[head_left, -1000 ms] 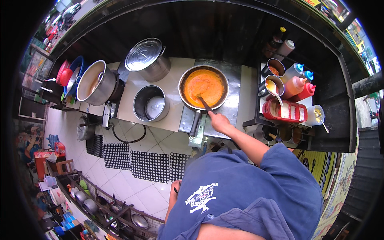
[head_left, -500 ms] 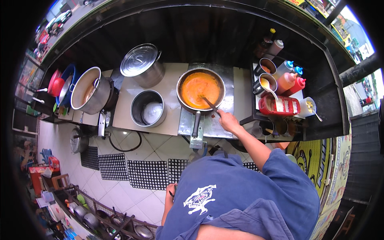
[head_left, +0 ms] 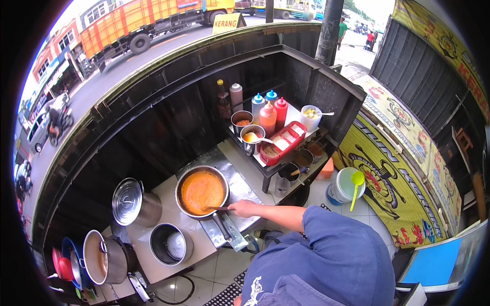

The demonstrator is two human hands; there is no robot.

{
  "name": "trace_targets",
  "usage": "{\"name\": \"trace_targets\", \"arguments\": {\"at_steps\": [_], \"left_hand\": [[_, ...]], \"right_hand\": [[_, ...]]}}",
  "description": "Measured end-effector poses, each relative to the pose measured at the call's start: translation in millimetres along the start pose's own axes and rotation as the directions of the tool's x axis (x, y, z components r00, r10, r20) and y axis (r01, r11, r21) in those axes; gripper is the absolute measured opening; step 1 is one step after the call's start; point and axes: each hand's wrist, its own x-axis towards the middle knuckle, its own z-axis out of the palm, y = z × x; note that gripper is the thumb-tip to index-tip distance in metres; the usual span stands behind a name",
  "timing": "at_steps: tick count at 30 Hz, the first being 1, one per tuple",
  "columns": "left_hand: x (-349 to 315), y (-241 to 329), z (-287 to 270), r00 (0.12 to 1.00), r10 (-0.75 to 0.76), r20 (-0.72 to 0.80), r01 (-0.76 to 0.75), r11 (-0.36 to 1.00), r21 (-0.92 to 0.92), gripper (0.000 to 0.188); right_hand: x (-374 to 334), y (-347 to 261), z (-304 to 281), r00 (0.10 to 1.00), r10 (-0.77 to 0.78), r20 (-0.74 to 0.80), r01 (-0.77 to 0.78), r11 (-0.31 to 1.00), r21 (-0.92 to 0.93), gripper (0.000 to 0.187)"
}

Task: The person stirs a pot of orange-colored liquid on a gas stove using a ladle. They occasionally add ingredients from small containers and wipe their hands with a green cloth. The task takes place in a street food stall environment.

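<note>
My right hand [head_left: 244,208] is closed around the handle of a dark brown spatula [head_left: 218,208]. The spatula's far end is dipped into thick orange sauce [head_left: 203,191], near the rim of a frying pan [head_left: 178,186]. That pan rests on the metal-topped cooking counter, its black handle [head_left: 220,225] pointing toward me and untouched. Only a sliver of my left hand [head_left: 237,300] shows at the lower edge, beside my shirt; its fingers are hidden.
Left of the pan stand a lidded steel pot [head_left: 148,209], an open pot [head_left: 173,250] and a large deep pot [head_left: 97,255]. To the right, a raised shelf bears squeeze bottles [head_left: 268,117], small sauce pots and a red container [head_left: 288,143]. A white bucket [head_left: 339,191] stands on the floor.
My view has swung right, bringing the street and bucket into sight. The spatula stays in the sauce, its tip now nearer the pan's near rim. My left hand has mostly left the view.
</note>
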Motion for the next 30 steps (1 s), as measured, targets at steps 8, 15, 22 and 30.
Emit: {"name": "trace_targets", "arguments": {"at_steps": [8, 15, 22, 30], "left_hand": [[31.0, 24.7, -31.5, 1.0, 0.03, 0.0, -0.03, 0.999, -0.02, 0.033], [0.0, -27.0, -10.8, 0.995, 0.105, 0.005, -0.104, 0.987, 0.125, 0.033], [-39.5, -27.3, 16.7, 1.0, 0.013, -0.026, -0.01, 0.993, 0.118, 0.035], [-63.8, 23.4, 35.6, 0.95, -0.293, -0.109, 0.231, 0.892, -0.389, 0.033]], "right_hand": [[21.6, 16.5, -49.8, 0.999, 0.026, -0.027, -0.026, 0.999, -0.02, 0.043], [46.6, 31.3, -51.2, 0.992, 0.11, -0.055, -0.119, 0.972, -0.203, 0.039], [74.9, 28.0, -23.4, 0.999, -0.024, -0.036, 0.022, 0.999, -0.047, 0.039], [69.4, 22.7, -25.0, 0.998, -0.055, 0.023, 0.058, 0.984, -0.166, 0.039]]}}
